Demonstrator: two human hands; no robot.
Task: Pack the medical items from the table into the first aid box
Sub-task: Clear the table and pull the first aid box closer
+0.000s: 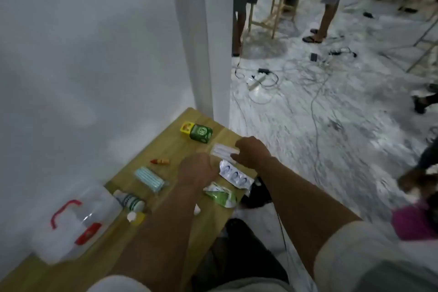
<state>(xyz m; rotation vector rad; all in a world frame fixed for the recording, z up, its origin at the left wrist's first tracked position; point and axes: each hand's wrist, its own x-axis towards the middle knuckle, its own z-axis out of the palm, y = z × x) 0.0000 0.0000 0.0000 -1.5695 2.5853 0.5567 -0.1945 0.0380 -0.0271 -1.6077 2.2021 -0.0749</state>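
Note:
On the wooden table (pixel 170 149), my right hand (pixel 253 152) pinches the right end of a flat white packet (pixel 222 150) near the far edge. My left hand (pixel 198 168) is curled knuckles-up, touching the left end of a silver blister pack (pixel 235 176); its fingers are hidden. A green-and-white sachet (pixel 221 195) lies just nearer. The clear first aid box (pixel 71 225), with a red handle and red latch, stands at the near left with its lid down.
Other items lie on the table: a green carton (pixel 201 133) beside a yellow piece, a small red-and-yellow tube (pixel 160 161), a blue mask pack (pixel 150 179), a white bottle with green label (pixel 129 200) and a small yellow bottle (pixel 137 217). A white wall borders the left. Cables and standing people fill the floor at right.

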